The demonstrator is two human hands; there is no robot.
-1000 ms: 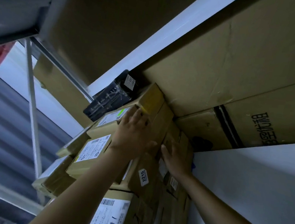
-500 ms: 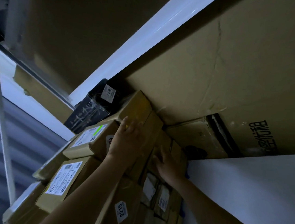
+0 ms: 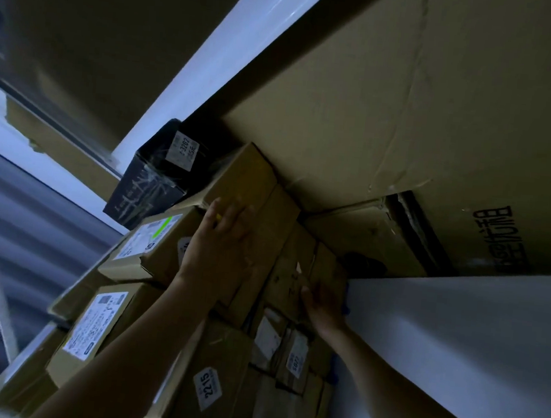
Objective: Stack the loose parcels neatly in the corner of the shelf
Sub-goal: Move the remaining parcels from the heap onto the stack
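Pressing flat, fingers spread, on the top parcel point(image 3: 247, 176) at frame centre, the left hand point(image 3: 220, 247) could nudge the black box point(image 3: 156, 181), upper left, off the pile. The right hand point(image 3: 320, 307) touches parcels point(image 3: 290, 270) centre-right, its grip too dark to tell.

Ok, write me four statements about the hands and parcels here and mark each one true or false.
1. The left hand lies flat on a brown parcel near the top of the stack. True.
2. The black parcel sits at the bottom of the stack. False: it is up at the top left.
3. The right hand rests against the stack's right side, beside the white panel. True.
4. The 2215 sticker is on the black parcel. False: it is on a lower brown parcel.
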